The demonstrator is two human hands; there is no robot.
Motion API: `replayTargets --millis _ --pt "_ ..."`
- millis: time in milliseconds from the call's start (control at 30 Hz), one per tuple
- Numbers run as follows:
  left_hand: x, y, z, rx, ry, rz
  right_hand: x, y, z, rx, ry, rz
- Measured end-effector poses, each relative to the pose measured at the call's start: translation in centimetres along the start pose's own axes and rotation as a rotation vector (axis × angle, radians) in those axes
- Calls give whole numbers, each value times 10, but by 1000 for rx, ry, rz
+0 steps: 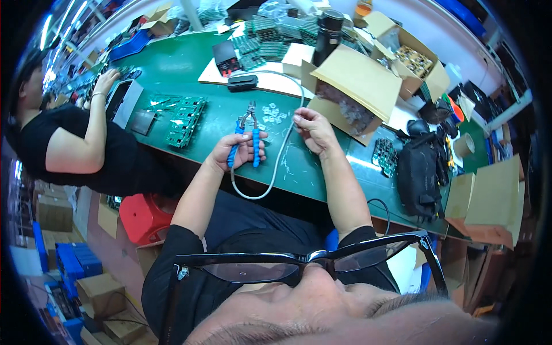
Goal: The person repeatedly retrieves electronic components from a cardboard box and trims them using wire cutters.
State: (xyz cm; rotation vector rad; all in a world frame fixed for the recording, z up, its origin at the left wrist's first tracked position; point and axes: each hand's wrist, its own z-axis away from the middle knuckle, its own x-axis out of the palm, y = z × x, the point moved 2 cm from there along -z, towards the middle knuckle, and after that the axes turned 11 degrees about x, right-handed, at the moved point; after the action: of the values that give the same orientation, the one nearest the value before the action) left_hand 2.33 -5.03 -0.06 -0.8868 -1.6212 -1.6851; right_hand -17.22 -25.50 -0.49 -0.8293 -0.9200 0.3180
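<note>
My left hand (223,152) is closed around blue-handled cutting pliers (256,147), whose metal jaws point away from me over the bench. A grey cable (278,167) hangs in a loop from beneath that hand, and its end there is hidden. The fingers of my right hand (316,133) pinch the same cable farther along. From there it curves back toward a black case (242,83). Just beyond the pliers lies a small group of clear plastic pieces (272,114). Thin pale scraps are scattered on the bench near my right wrist.
The green bench (218,109) carries circuit boards (185,122) at left and stacked boards at the back. Open cardboard boxes (356,75) stand back right, with a black bag (421,172) at right. A co-worker (80,138) works at left, near a red stool (144,218).
</note>
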Motion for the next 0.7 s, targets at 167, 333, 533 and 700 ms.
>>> replayTargets --millis 167,333,533,700 --pt "29 0 -4 -66 194 -368 -4 0 5 2 -30 -111" --pt "59 -6 -5 -75 288 -864 6 -5 12 -13 -70 -153" --pt "77 4 -2 -86 180 -1401 12 -6 17 -84 -125 -58" --pt "94 9 1 -69 247 -1664 16 -7 20 -86 -144 -22"
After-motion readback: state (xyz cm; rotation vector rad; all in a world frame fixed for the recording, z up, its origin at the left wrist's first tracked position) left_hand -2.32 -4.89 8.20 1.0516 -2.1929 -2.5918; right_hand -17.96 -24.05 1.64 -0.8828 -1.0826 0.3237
